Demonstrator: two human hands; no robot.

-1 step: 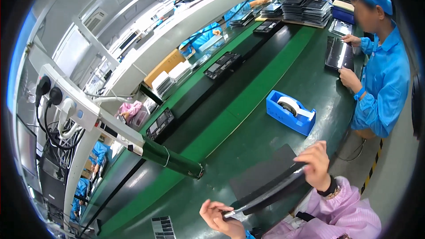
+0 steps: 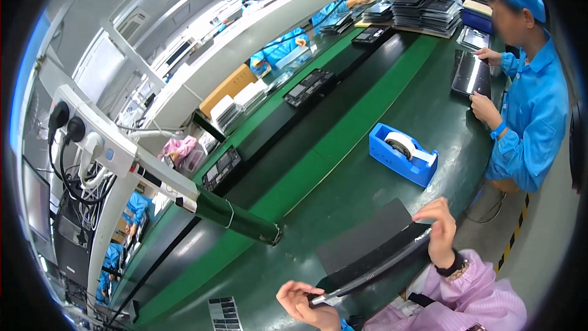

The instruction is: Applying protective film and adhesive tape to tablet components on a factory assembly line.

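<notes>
Right grip (image 2: 440, 233), change: sits slightly farther outward at 4 o'clock than a moment before, with a small pale piece (image 2: 424, 221) now showing by the fingertips.
Meaning: seems to suggest a looser hold at the right end, with steadying left more to the other side.
Right grip, opening: arches half-open, fingers apart, close to the right end; cannot tell from here whether firmly touching device or pale piece.
Left grip (image 2: 304, 308): curls nearly closed at 6 o'clock, apparently pinching the left end between fingers and thumb.
Dark slim device (image 2: 375, 271): lies at 5 o'clock, slanting between both hands, with a long narrow edge showing.
Dark flat sheet (image 2: 364, 239): rests on the green worktop (image 2: 331, 214), just beyond the device.
Blue tape dispenser (image 2: 404, 154): stands at 3 o'clock, apart from both hands.
</notes>
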